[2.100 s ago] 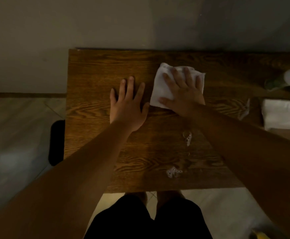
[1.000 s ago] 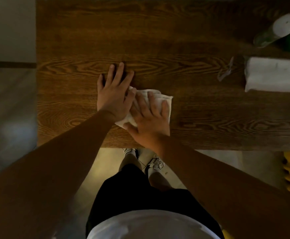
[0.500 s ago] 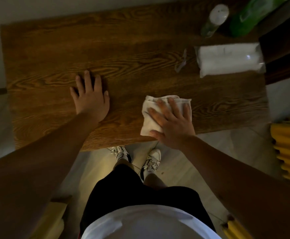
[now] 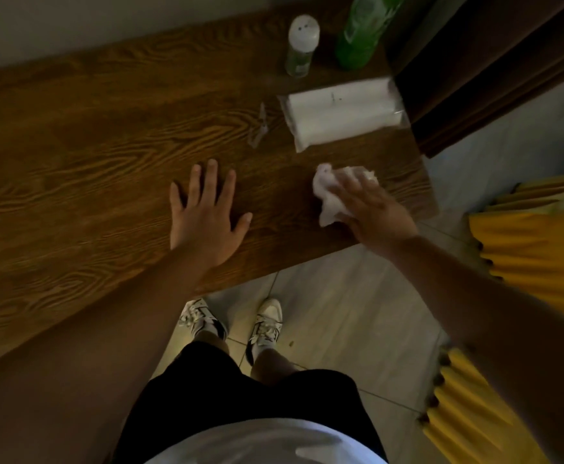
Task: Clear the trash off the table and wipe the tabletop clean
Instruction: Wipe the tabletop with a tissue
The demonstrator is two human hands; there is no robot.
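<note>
A dark wooden table (image 4: 89, 155) fills the upper left of the view. My right hand (image 4: 372, 212) presses a crumpled white tissue (image 4: 329, 199) onto the tabletop near the table's right front corner. Spread flat on the wood, my left hand (image 4: 206, 216) rests near the front edge and holds nothing. A small clear plastic scrap (image 4: 258, 127) lies on the table beyond my left hand, left of the tissue pack.
A white tissue pack (image 4: 344, 112) lies at the right end of the table. Behind it stand a small clear bottle with a white cap (image 4: 302, 45) and a green bottle (image 4: 362, 28). Yellow ribbed objects (image 4: 538, 239) sit on the tiled floor at right.
My right hand has slid the tissue rightward along the front edge toward the right corner, and the tissue is now more bunched. My left hand stays flat on the table.
</note>
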